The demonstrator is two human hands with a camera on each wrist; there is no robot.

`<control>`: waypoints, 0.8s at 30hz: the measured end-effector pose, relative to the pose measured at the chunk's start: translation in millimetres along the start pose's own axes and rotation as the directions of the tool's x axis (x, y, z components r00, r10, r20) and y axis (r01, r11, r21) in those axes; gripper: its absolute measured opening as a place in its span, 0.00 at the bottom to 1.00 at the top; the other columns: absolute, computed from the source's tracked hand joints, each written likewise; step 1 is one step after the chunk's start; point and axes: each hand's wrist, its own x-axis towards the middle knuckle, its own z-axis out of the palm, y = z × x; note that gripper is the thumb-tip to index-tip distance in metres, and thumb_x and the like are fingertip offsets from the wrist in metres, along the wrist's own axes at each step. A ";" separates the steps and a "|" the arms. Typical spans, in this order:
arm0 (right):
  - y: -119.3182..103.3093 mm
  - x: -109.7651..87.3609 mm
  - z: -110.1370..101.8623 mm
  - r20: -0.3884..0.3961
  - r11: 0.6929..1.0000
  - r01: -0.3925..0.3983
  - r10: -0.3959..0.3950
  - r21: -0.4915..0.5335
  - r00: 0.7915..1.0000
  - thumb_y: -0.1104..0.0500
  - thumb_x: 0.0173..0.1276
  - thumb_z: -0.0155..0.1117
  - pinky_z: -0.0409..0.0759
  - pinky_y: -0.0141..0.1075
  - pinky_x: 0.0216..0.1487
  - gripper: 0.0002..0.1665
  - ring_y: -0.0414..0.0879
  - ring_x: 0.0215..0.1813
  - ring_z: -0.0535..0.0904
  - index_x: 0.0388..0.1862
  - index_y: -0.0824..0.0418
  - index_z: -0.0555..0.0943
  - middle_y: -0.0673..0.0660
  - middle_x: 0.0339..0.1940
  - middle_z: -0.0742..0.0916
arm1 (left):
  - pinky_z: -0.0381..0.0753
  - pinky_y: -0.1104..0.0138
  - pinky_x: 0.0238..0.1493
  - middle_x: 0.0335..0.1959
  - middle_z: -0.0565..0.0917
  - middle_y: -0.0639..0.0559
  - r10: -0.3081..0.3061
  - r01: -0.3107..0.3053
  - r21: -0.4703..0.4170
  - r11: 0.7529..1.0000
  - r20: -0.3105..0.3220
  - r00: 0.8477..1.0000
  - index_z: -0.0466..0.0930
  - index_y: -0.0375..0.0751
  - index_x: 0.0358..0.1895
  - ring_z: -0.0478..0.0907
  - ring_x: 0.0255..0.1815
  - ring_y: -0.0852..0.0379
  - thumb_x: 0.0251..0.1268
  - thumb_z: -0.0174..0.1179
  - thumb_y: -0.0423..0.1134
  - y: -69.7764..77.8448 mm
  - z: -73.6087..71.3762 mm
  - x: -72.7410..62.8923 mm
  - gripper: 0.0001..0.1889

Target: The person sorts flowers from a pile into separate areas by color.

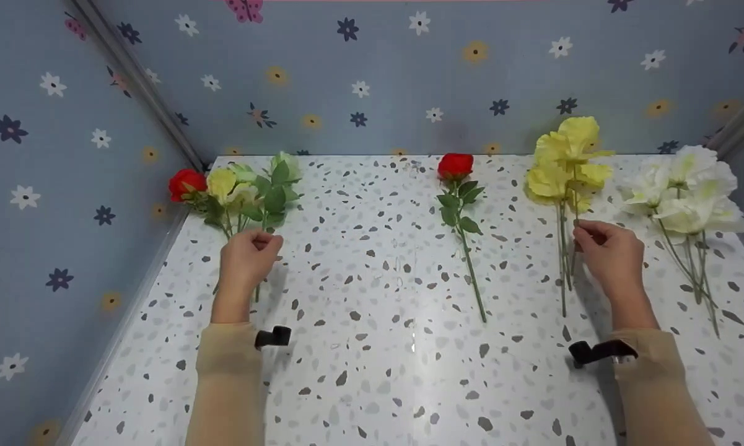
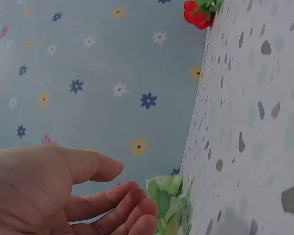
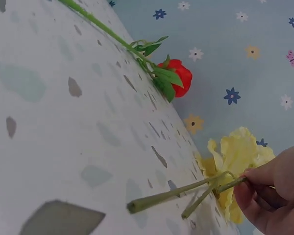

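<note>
My right hand (image 1: 613,251) pinches the green stem of a yellow flower (image 1: 577,136) between thumb and fingertips. More yellow flowers (image 3: 237,152) are bunched around it, their cut stem ends pointing toward me. At the left, my left hand (image 1: 248,257) hovers over the stems of a mixed group. Its fingers are loosely bent and the thumb stands apart from them, nothing held, in the left wrist view. That group has a red rose (image 1: 186,184), a yellow bloom (image 1: 222,184) and a pale green flower with leaves (image 1: 275,198). The hand hides part of their stems.
A single red rose (image 1: 455,166) with a leafy stem lies mid-table, between my hands. Several white flowers (image 1: 694,189) lie at the far right. The speckled white table (image 1: 372,371) meets a blue flower-patterned wall (image 1: 396,68) at the back and left.
</note>
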 end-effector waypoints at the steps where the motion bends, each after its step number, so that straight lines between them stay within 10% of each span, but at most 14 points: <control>1: 1.0 1.0 1.4 -0.002 1.000 -0.001 0.001 0.001 1.000 0.54 0.86 0.63 0.82 0.20 0.36 0.23 0.22 0.34 0.82 0.69 0.65 0.85 0.70 0.54 0.90 | 0.80 0.59 0.42 0.40 0.88 0.44 -0.012 0.012 0.004 1.000 -0.004 1.000 0.89 0.35 0.50 0.82 0.37 0.50 0.80 0.61 0.47 -3.7 -3.5 0.7 0.17; 11: 2.7 3.1 17.3 0.018 0.993 0.029 -0.027 -0.111 0.999 0.54 0.83 0.66 0.75 0.21 0.39 0.22 0.41 0.44 0.81 0.65 0.67 0.87 0.68 0.53 0.91 | 0.82 0.61 0.35 0.44 0.86 0.42 -0.158 0.158 0.011 0.987 -0.007 0.987 0.87 0.35 0.54 0.81 0.40 0.48 0.81 0.59 0.52 -23.9 -20.8 2.6 0.21; 18: 4.3 3.8 20.5 0.036 0.992 0.056 -0.052 -0.117 0.998 0.54 0.85 0.63 0.75 0.18 0.34 0.23 0.56 0.51 0.86 0.67 0.68 0.86 0.69 0.56 0.90 | 0.83 0.54 0.43 0.47 0.87 0.37 -0.174 0.174 0.075 0.982 -0.014 0.985 0.86 0.32 0.53 0.83 0.43 0.43 0.82 0.58 0.50 -33.9 -23.9 4.5 0.21; 24: 4.6 6.0 20.3 0.018 0.991 0.064 -0.063 -0.116 0.998 0.52 0.86 0.62 0.74 0.20 0.34 0.24 0.60 0.52 0.87 0.67 0.68 0.86 0.70 0.54 0.91 | 0.82 0.60 0.32 0.41 0.85 0.39 -0.189 0.188 0.102 0.977 0.003 0.982 0.85 0.33 0.49 0.81 0.38 0.46 0.81 0.58 0.49 -35.9 -25.4 3.5 0.19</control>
